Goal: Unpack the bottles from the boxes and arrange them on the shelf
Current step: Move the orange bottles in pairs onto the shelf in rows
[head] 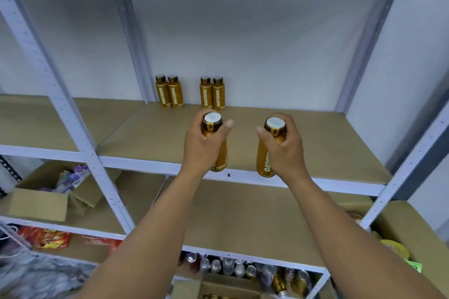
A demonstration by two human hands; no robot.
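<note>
My left hand (202, 147) grips an upright golden-brown bottle (220, 158) with a white-topped cap, held over the front edge of the middle shelf (323, 143). A second matching bottle (266, 160) is in my right hand (285, 150) at the same height. At the back of this shelf stand two pairs of the same bottles, one pair (169, 92) on the left and one pair (212, 93) just beyond my left hand.
Grey metal uprights (63, 104) frame the shelving. An open cardboard box (38, 204) with packets sits on the lower left shelf. Cans (243, 267) line the bottom shelf. Another open box (226, 289) lies below, and yellow items (393, 249) at lower right.
</note>
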